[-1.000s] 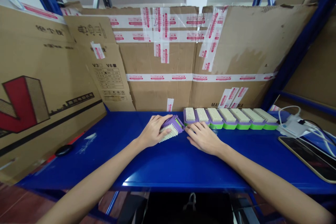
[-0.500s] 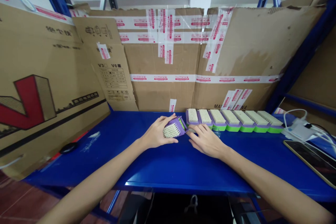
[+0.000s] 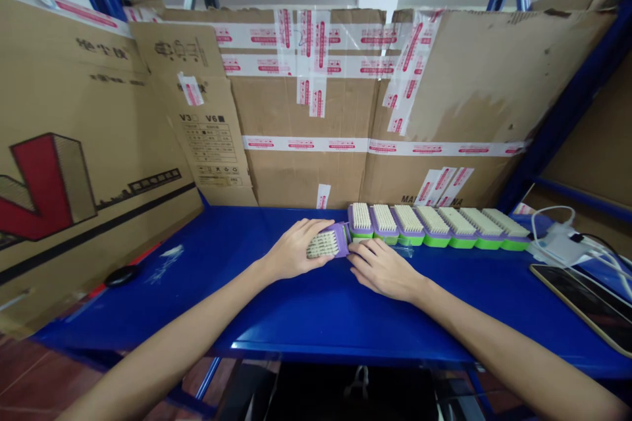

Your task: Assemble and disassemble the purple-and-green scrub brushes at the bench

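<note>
A scrub brush [image 3: 323,245] with a purple body and pale bristles lies in my left hand [image 3: 289,251], whose fingers and thumb are wrapped around it. Its bristles face up toward me, and it is held just above the blue tabletop. My right hand [image 3: 385,270] is closed, its fingertips pinching the right end of that brush; what lies beneath the fingers is hidden. Right behind my hands stands a row of several purple-and-green scrub brushes [image 3: 434,222], bristles up. A clear plastic piece [image 3: 405,250] lies beside the row near my right hand.
Taped cardboard panels [image 3: 306,174] wall off the back of the blue table [image 3: 296,316], with a large carton [image 3: 128,118] on the left. At the right are a phone [image 3: 577,302] and a white power strip with cables [image 3: 557,242]. A black round object [image 3: 122,275] sits at the left edge.
The brush in my left hand has turned so its right end faces me less, and its green inside is now mostly out of sight. My right fingertips have closed in on that end.
</note>
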A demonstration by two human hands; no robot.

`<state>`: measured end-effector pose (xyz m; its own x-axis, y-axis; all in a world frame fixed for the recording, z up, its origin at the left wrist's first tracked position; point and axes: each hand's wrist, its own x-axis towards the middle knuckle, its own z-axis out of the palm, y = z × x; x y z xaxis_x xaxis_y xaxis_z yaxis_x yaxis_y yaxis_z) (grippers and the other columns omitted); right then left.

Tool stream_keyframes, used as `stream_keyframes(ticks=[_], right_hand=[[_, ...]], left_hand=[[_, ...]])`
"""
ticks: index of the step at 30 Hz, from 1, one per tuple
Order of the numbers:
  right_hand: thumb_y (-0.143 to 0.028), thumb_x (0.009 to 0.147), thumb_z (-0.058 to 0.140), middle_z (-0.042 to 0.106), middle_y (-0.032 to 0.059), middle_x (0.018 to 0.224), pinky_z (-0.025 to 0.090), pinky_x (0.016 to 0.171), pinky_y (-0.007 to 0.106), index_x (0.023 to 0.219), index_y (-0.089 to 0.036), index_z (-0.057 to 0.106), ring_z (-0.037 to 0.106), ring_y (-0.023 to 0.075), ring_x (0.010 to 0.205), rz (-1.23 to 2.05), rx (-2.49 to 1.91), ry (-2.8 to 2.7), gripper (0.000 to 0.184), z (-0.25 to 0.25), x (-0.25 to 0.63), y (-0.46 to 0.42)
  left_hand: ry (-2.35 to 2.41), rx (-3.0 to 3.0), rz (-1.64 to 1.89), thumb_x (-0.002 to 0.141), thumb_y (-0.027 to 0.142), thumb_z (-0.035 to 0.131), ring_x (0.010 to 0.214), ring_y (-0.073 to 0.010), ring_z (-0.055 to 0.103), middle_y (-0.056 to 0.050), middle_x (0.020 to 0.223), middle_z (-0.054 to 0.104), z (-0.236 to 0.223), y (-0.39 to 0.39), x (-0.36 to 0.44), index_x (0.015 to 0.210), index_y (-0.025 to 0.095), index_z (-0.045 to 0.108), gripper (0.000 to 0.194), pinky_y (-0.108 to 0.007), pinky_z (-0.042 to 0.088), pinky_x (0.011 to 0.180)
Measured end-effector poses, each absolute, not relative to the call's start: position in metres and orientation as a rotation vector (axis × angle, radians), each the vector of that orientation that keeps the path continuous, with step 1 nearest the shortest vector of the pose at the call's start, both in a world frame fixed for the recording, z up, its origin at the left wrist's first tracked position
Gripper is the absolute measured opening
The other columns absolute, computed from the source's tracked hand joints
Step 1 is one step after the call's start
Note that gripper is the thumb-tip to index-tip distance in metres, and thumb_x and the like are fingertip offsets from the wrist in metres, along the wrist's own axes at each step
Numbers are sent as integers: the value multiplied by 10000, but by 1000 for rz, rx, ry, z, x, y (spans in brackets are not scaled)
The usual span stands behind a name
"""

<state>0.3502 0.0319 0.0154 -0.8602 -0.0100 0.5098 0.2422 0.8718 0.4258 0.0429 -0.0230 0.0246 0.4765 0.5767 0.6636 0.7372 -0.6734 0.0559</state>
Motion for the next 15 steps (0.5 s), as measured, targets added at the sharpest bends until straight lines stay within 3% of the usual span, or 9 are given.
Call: stream_keyframes(ticks=[6,15], right_hand=[[-242,1171,554,773,190,1333,589,884,492,1337,-128,723,677,333,1105,-680,-152,-2523,263,15,349,31],[-238,1163,574,753,209,1371,605,937,506,1410,-113,702,678,347,1157,-661,-184,-2548,305,15,349,32]], left_hand=[[-1178,-2413,-845,945,739,834,1375,-404,723,-182,1607,680,24,-23,46,1761,255,369,1057,-605,571,1161],[-1219,-2365,-794,1070,688,695,1363,-388,728,-173,1604,681,15,-18,42,1763,259,353,884,-595,573,1170]])
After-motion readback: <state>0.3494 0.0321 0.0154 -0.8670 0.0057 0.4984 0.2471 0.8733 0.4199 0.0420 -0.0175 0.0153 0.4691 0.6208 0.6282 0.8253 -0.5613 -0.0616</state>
